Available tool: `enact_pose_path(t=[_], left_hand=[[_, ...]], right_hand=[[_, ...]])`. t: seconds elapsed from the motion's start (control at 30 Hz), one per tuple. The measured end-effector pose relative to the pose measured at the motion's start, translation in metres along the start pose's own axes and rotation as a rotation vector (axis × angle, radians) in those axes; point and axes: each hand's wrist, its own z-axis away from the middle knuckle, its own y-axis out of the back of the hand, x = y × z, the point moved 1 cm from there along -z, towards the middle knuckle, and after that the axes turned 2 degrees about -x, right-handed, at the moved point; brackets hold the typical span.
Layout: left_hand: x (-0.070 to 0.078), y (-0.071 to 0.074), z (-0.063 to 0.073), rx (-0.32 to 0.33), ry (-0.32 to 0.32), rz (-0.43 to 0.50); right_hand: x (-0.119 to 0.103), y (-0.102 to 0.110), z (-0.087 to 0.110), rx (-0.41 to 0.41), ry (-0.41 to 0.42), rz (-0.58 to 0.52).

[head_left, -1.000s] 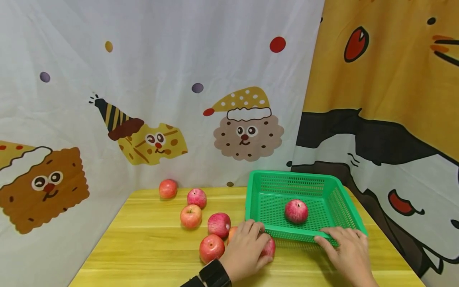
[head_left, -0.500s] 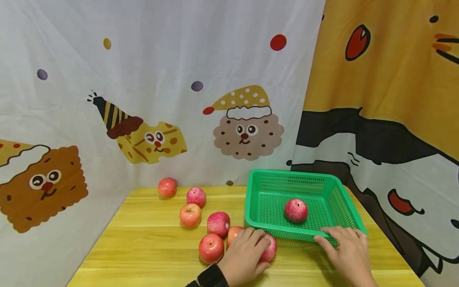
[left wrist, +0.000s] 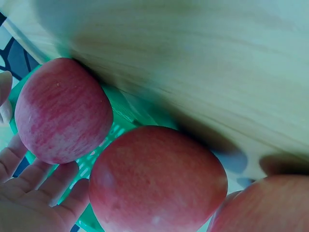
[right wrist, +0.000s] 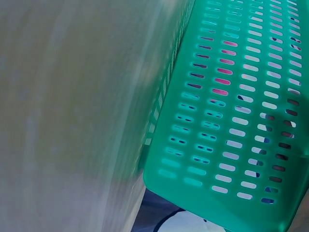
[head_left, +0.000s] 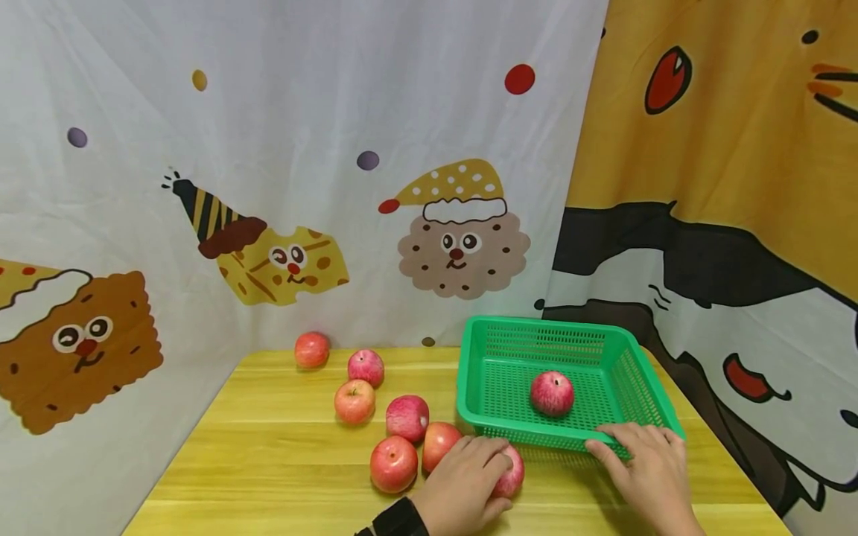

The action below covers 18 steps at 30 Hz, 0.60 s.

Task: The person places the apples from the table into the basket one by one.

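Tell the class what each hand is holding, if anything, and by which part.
The right hand holds the green basket by its near rim, towards the right corner. The left hand grips one apple by its left side; how firmly cannot be told.

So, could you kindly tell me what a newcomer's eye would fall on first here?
Most likely the bright green plastic basket at the right of the table, with one dark red apple inside and the right hand holding its near rim. Next, perhaps, the left hand gripping a streaked pink-red apple near the basket's left front corner, with six other apples lying to its left. Behind, the white curtain with its cartoon cheese would probably compete.
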Motion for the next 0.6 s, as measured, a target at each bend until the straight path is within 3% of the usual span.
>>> enact_pose_path(t=[0.27,0.6], left_hand=[[0.0013,-0.0012,0.0006,-0.022,0.013,0.056],[0.0033,-0.0028,0.0014,0.013,0.004,0.103]], right_hand=[[0.0008,-0.0007,-0.0004,-0.003,0.001,-0.006],[0.0000,-0.0008,-0.0008,-0.009,-0.008,-0.009]])
